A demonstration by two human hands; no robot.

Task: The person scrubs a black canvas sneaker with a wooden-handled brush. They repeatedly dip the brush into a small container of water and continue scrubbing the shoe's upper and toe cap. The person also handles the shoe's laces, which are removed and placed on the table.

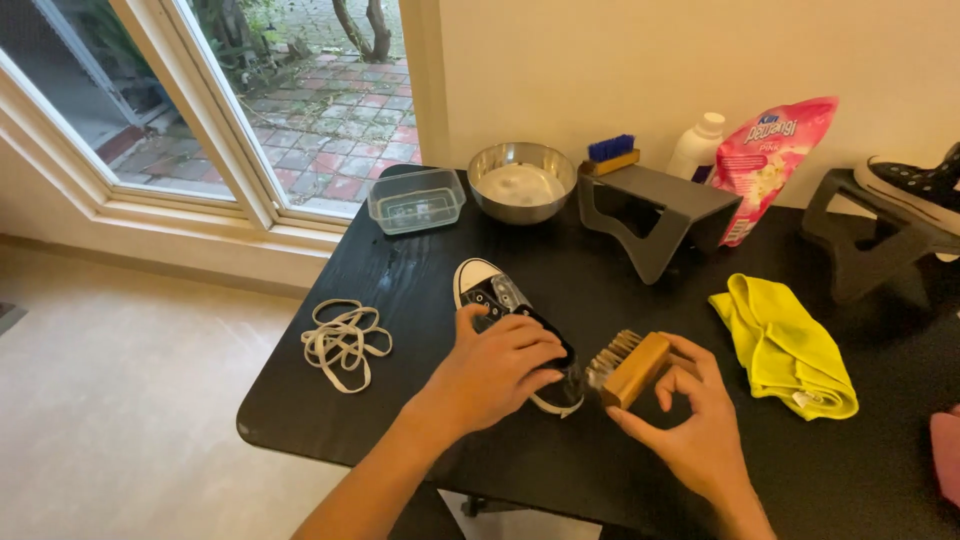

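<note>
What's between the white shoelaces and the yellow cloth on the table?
In the head view, between the white shoelaces and yellow cloth lie the black sneaker under the left hand, and the wooden brush in the right hand.

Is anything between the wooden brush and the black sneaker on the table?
Nothing visible. The right hand holds the wooden brush with its bristles right beside the sneaker, which the left hand covers and steadies on the black table.
</note>
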